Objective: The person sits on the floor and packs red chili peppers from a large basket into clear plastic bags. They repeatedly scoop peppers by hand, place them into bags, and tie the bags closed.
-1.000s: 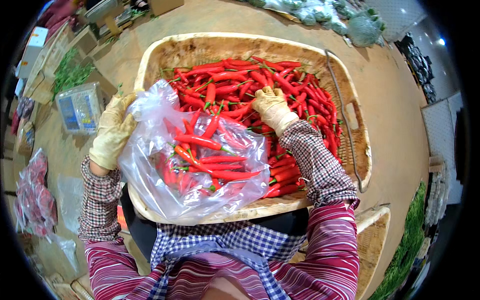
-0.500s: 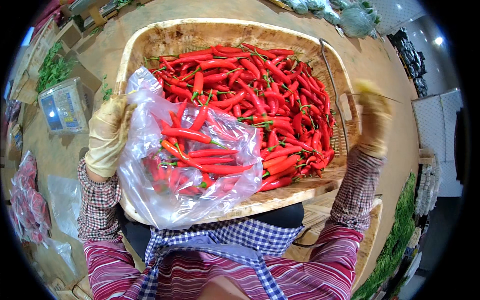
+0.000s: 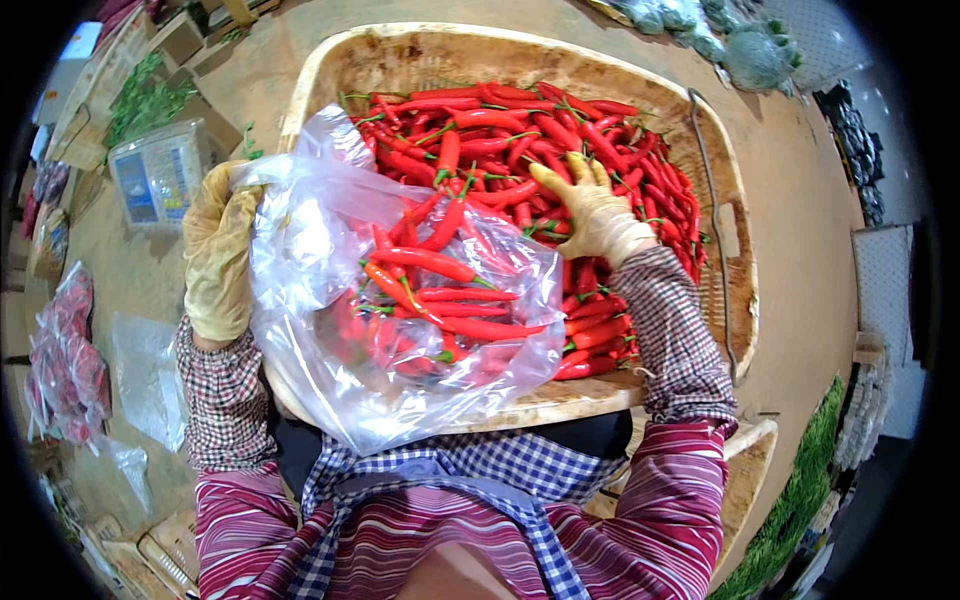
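A large, stained cream plastic basket (image 3: 420, 45) in front of me holds a heap of red chili peppers (image 3: 490, 118) with green stems. Over its near left part lies a clear plastic bag (image 3: 290, 265), its mouth spread, with several chilies in it. My left hand (image 3: 218, 245), in a pale yellow glove, grips the bag's edge beside the basket's left rim. On the heap right of the bag rests my right hand (image 3: 598, 210), gloved too, fingers spread and touching the chilies. No chili shows clearly held in it.
At the left stands a scale-like box (image 3: 160, 175) with a blue panel, near leafy greens (image 3: 150, 100). Bagged red produce (image 3: 72, 350) and a flat clear bag (image 3: 148, 375) lie on the floor (image 3: 230, 75). Long green vegetables (image 3: 790, 500) line the right side. A metal wire handle (image 3: 715, 215) crosses the basket's right side.
My right hand has come from beyond the basket's right rim onto the chili heap, fingers spread. My left hand still holds the bag's edge. The whole view has shifted slightly.
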